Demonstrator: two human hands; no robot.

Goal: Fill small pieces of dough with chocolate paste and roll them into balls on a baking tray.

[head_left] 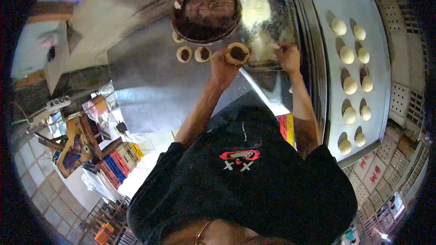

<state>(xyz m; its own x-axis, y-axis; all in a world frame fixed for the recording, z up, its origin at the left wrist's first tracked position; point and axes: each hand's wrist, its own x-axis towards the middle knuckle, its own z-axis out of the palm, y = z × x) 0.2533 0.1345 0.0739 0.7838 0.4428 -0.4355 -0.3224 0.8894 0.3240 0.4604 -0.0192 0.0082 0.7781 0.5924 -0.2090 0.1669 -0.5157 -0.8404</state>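
My left hand point(221, 71) holds a round piece of dough point(245, 61) with dark brown filling point(237, 53) in its middle. My right hand point(289, 58) is over the right side of a clear rectangular tray point(268, 67) with pale stuff point(261, 43) in it. Its fingers are pinched together; what they hold is too small to make out. Left of my left hand lie two dough rounds with dark filling, one dough round point(203, 54) beside another dough round point(184, 54). A third dough piece point(176, 37) shows partly under the rim of a large bowl point(206, 41) of dark brown filling point(209, 11).
A metal baking sheet point(334, 109) with several pale dough balls point(349, 85) stands to the right. The grey worktop point(150, 81) stretches left. A white strip point(261, 90) lies between my forearms. Stacked crates point(120, 165) stand at lower left.
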